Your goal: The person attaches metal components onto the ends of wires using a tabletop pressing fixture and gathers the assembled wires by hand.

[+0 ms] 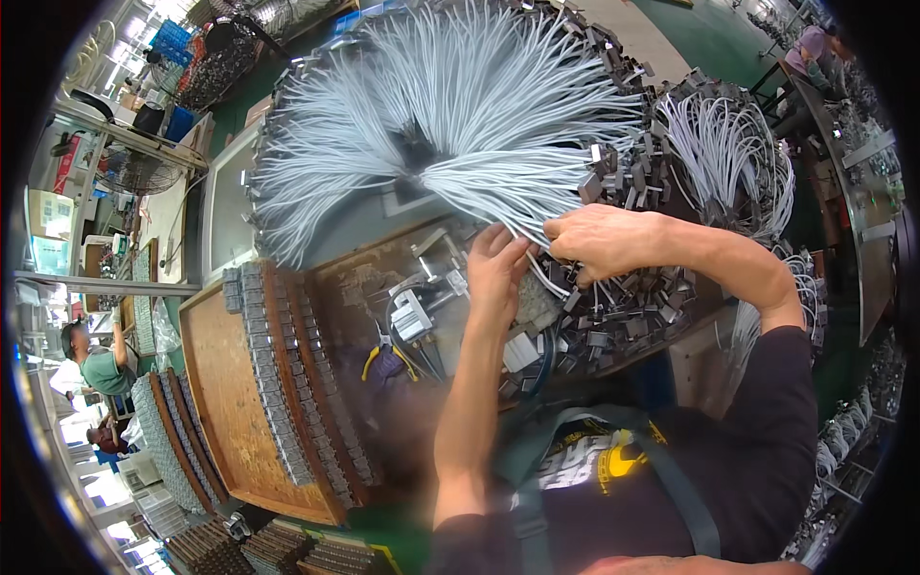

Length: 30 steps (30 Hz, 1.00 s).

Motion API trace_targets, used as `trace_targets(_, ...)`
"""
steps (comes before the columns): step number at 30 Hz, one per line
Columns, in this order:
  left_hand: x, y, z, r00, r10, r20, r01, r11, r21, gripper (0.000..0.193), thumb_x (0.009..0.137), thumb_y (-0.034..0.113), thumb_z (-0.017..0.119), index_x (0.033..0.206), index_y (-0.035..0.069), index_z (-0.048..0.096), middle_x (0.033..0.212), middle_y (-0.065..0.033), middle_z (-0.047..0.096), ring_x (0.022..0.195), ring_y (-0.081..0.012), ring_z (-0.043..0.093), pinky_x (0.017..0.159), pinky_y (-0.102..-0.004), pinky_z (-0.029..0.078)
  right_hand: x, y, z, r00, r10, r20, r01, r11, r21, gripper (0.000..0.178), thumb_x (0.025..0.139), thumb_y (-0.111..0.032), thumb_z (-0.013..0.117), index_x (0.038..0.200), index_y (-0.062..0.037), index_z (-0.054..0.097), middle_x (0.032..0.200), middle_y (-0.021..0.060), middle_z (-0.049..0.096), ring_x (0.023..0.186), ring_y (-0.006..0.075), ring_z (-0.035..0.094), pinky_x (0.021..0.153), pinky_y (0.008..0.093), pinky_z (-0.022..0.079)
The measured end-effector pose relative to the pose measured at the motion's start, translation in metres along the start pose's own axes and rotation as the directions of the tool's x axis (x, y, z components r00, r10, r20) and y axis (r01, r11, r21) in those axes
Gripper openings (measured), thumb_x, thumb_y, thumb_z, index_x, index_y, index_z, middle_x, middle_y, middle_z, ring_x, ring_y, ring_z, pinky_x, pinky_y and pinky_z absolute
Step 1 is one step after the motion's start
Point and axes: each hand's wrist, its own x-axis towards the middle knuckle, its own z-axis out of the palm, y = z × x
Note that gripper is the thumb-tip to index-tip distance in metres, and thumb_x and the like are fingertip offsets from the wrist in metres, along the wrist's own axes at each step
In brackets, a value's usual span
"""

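Note:
A large fan of white cables (498, 77) spreads over the far side of the bench, with dark grey block-shaped ends around its rim. My left hand (498, 268) reaches up into the near edge of this bundle, its fingertips pinched around a white cable. Just to its right, my right hand (609, 241) is curled with thumb and finger closed on a white cable too; its palm side is hidden. Below the hands lies a heap of metal block-shaped cable ends (628, 321).
Left of my left hand are a small metal fixture (412, 316) and yellow-handled pliers (385, 356). A wooden tray (225, 383) carries rows of grey blocks (273, 374). Another cable bundle (719, 144) stands at the right. People work at the far left and far right.

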Motion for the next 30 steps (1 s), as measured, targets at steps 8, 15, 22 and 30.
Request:
trace_targets(8,-0.014,0.012,-0.013,1.0,-0.017,0.02,0.017,1.0,0.01,0.045,0.094,-0.006,0.06,0.134,-0.009,0.04,0.121,-0.0198,0.062,0.109,-0.0258,0.066,0.096,-0.0478,0.059,-0.011,-0.021,0.022,0.978,-0.144,-0.151,0.101,0.959,-0.263,0.023,0.075,-0.014,0.075,0.093,-0.0026,0.067,0.104,0.0125,0.064,0.108,0.0289,0.059,0.093,0.0413,0.045)
trace_targets(15,-0.017,0.016,-0.01,0.999,-0.01,-0.044,0.011,1.0,0.026,0.045,0.094,-0.002,0.064,0.133,-0.007,0.042,0.111,-0.0162,0.062,0.105,-0.0256,0.067,0.092,-0.046,0.061,0.001,-0.027,0.046,0.922,-0.342,-0.181,0.372,0.912,0.173,0.02,0.08,-0.015,0.074,0.094,-0.0023,0.067,0.079,0.0163,0.063,0.085,0.0364,0.063,0.088,0.0457,0.048)
trace_targets(22,-0.023,0.013,-0.031,0.999,-0.01,0.032,0.007,0.994,0.106,0.053,0.093,0.001,0.068,0.141,-0.007,0.046,0.126,-0.0171,0.064,0.106,-0.0216,0.068,0.086,-0.0358,0.063,0.017,-0.043,0.034,0.93,-0.308,-0.199,0.365,0.824,0.434,0.019,0.083,-0.016,0.076,0.096,-0.0043,0.069,0.087,0.0137,0.068,0.089,0.0354,0.065,0.08,0.0445,0.052)
trace_targets(30,-0.07,0.046,-0.048,0.98,0.197,-0.035,-0.175,0.926,0.335,0.059,0.09,0.004,0.076,0.143,-0.003,0.049,0.14,-0.0137,0.056,0.126,-0.0243,0.059,0.1,-0.0339,0.051,0.045,-0.044,0.039,0.894,-0.391,0.219,0.286,0.874,0.392,0.031,0.088,-0.028,0.074,0.098,-0.0014,0.062,0.079,0.0194,0.067,0.083,0.0427,0.066,0.073,0.0513,0.05)
